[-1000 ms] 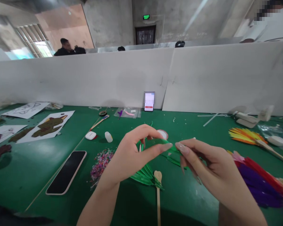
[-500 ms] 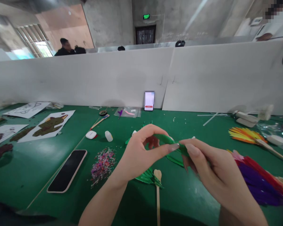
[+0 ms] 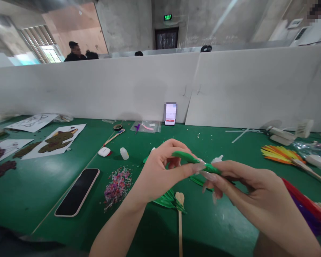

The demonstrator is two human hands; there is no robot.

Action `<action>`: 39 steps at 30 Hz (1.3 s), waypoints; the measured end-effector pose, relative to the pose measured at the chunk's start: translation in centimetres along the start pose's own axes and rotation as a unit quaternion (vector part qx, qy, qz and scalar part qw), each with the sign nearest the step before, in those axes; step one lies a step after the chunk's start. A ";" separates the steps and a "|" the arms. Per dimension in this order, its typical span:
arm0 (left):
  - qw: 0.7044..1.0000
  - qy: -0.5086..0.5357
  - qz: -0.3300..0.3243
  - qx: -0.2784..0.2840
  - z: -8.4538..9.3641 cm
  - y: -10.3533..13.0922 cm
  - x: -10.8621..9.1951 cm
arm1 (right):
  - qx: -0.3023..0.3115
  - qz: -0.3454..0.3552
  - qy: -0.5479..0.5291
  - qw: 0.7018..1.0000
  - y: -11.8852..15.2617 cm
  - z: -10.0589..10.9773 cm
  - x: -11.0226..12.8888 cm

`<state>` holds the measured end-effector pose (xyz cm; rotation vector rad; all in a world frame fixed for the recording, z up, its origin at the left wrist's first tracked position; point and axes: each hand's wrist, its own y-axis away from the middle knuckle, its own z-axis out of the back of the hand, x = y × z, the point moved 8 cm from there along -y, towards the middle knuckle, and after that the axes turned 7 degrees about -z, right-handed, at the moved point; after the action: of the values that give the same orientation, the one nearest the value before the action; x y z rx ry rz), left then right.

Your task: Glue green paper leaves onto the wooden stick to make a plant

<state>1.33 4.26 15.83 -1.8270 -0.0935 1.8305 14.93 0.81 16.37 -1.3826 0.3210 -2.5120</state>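
Between both hands, above the table, is a green feather [image 3: 186, 156]. My left hand [image 3: 160, 169] pinches it between thumb and fingers, its tip jutting past the index finger. My right hand [image 3: 243, 189] grips the other end, thumb and fingers closed on it close to the left fingertips. Below them lies a wooden stick with a heart-shaped head [image 3: 180, 198], more green feathers [image 3: 166, 200] fanned out to its left and touching it. Another green strip [image 3: 200, 181] rests on the table, partly hidden behind my right hand.
Left of my hands are pink-purple confetti bits [image 3: 118, 186], a dark-screened phone [image 3: 77, 192], a small white bottle [image 3: 124, 154] and a brush [image 3: 115, 137]. At right lie a yellow-orange feather fan [image 3: 282, 154] and red-purple feathers [image 3: 306, 207]. A lit phone [image 3: 170, 114] leans on the white partition [image 3: 117, 89].
My right hand has shifted its grip, its thumb now lower against the green feather and the fingers more spread beneath. The left hand has barely moved.
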 end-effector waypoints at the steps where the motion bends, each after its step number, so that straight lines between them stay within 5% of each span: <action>1: 1.000 0.009 0.000 -0.003 0.0 0.0 0.0 | 0.004 -0.002 0.001 1.000 0.0 0.0 0.0; 10: 0.998 0.055 -0.006 -0.020 0.0 0.2 -0.4 | 0.036 -0.034 -0.009 0.999 0.1 -0.6 0.4; 25: 0.994 0.088 -0.050 -0.036 -0.2 0.3 -0.9 | 0.027 0.008 0.035 0.999 0.4 -0.7 0.9; 39: 0.990 0.138 0.001 -0.012 -0.7 0.1 0.4 | 0.012 -0.005 0.034 0.999 0.4 -0.4 0.4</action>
<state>2.01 4.11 15.36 -2.0785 -0.0110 1.5655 14.46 0.31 16.34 -1.2944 0.2974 -2.5676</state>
